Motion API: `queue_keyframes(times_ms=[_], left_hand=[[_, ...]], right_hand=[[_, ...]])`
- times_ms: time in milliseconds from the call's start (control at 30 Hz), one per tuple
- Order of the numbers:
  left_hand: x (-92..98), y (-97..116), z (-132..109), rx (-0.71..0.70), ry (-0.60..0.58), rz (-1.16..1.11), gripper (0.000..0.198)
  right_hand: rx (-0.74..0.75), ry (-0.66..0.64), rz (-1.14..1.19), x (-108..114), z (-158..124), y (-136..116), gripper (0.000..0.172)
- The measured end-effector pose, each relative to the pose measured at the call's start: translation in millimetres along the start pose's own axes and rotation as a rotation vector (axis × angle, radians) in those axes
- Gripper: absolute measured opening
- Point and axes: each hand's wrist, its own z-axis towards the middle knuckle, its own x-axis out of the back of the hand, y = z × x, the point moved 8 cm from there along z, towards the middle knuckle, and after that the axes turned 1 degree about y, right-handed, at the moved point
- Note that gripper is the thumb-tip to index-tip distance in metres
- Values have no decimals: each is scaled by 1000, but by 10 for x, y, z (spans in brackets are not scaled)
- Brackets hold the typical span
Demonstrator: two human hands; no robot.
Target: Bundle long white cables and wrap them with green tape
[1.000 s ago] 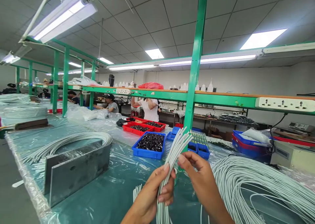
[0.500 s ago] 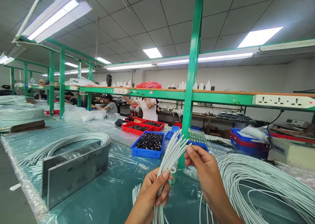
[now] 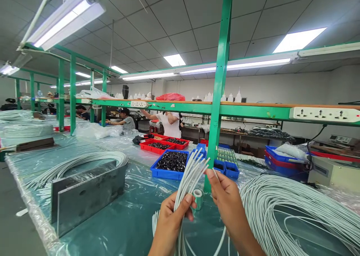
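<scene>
My left hand (image 3: pixel 176 218) is closed around a bundle of thin white cables (image 3: pixel 189 177), whose cut ends fan out above the fist. Just to the right of that fan, my right hand (image 3: pixel 226 196) pinches a single white cable between thumb and fingers. The tip of this cable pokes up above the fingertips, and a loose length hangs below the hand. Behind my left hand stands a roll of green tape (image 3: pixel 198 199). To the right of my forearm lies a big coil of white cable (image 3: pixel 295 203).
Two upright metal plates (image 3: pixel 90 199) stand at the left, beside another cable coil (image 3: pixel 92 157). A blue tray (image 3: pixel 165 174) of small black parts and red trays (image 3: pixel 153 148) sit farther back. A green post (image 3: pixel 216 110) rises in front of me. Co-workers (image 3: pixel 170 125) are beyond.
My right hand has moved slightly down and left, drawing one cable apart from the bundle. The bundle in my left hand has shifted a little left, uncovering more of the tape roll.
</scene>
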Motion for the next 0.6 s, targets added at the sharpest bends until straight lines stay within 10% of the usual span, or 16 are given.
queue_keyframes(times_ms=[333,600], left_hand=[[78,-73,-23,73,74,-55,30],[-4,-66,-26,87,-22,-70,30]], right_hand=[[-4,194,277,126,-3,61,43],[-68,-14,179,-107,49,66,47]])
